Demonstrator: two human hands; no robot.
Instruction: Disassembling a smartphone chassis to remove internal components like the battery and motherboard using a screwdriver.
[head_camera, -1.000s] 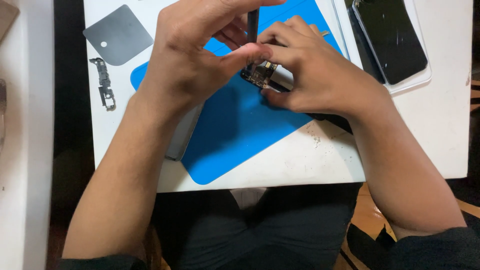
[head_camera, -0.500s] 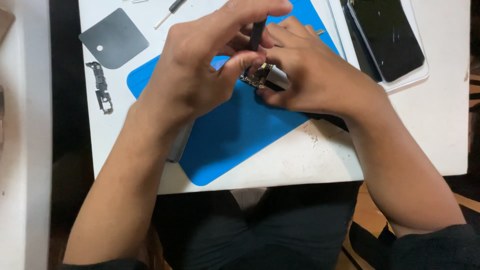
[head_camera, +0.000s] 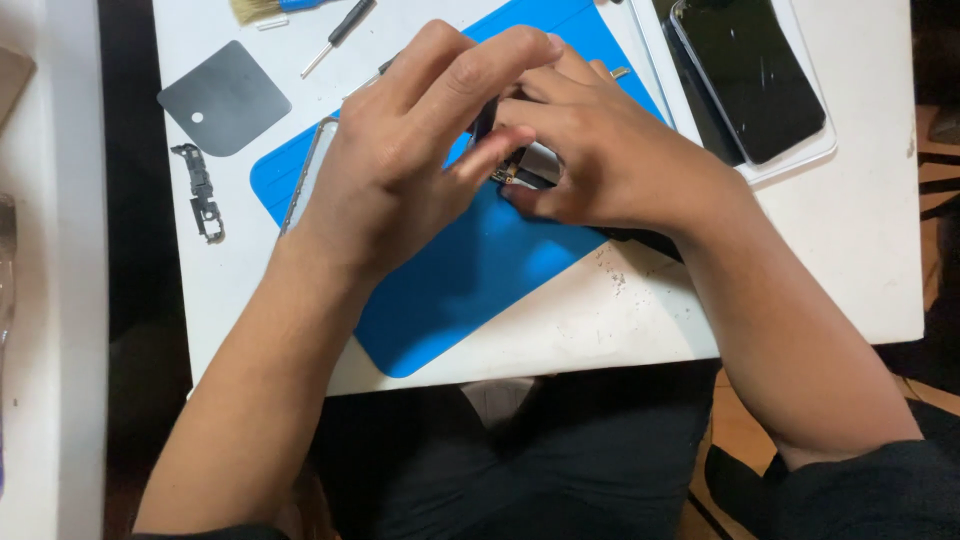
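Both hands met over the blue mat (head_camera: 470, 280). The left hand (head_camera: 400, 170) and right hand (head_camera: 610, 160) had their fingers curled tight around a small opened phone (head_camera: 530, 165), held just above the mat.

View: one head-worn camera, no second view.
Position: above the person's lap, at the near edge of a white table (head_camera: 800, 260).
Direction: steeply down and a little forward.
Closeness: near; both forearms fill the lower frame.
Centre: left hand (head_camera: 420, 160) and right hand (head_camera: 610, 150) meet over a blue mat (head_camera: 470, 280).
Edges: phone (head_camera: 745, 75) top right, grey sheet (head_camera: 225, 98) top left.
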